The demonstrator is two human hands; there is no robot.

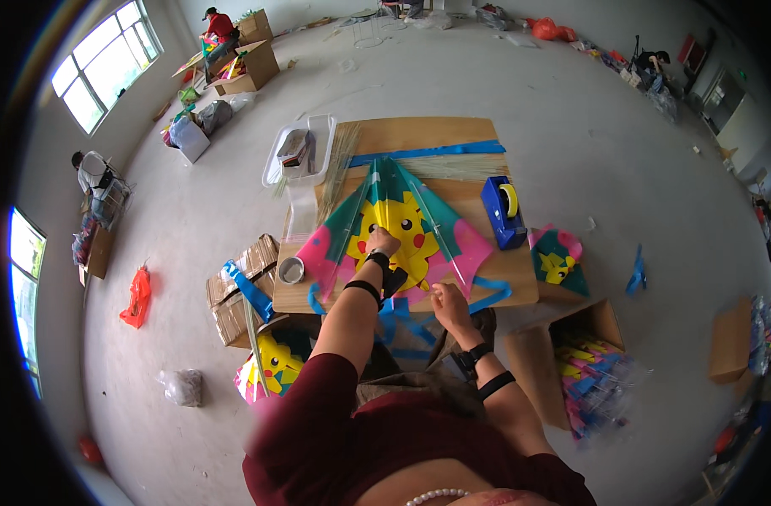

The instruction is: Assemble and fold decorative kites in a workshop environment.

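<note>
A kite point(415, 239) in green, pink and yellow, printed with a cartoon character, lies spread on the wooden table point(419, 129), its point away from me. Thin rods run along both of its sides. My left hand point(383, 242) is closed at the kite's middle, where a yellow fold rises along the centre line. Close to the table's near edge, below the kite's right part, my right hand point(450, 305) has its fingers curled together; what they pinch, if anything, is too small to make out. Blue ribbon tails point(493, 295) trail from the kite's lower edge.
A blue tape dispenser point(504, 212) stands at the table's right. Thin sticks point(461, 166) lie along the back, beside a clear plastic tray point(324, 135). A round grey container point(291, 270) sits front left. Open cardboard boxes point(533, 371) and more kites point(563, 257) flank the table.
</note>
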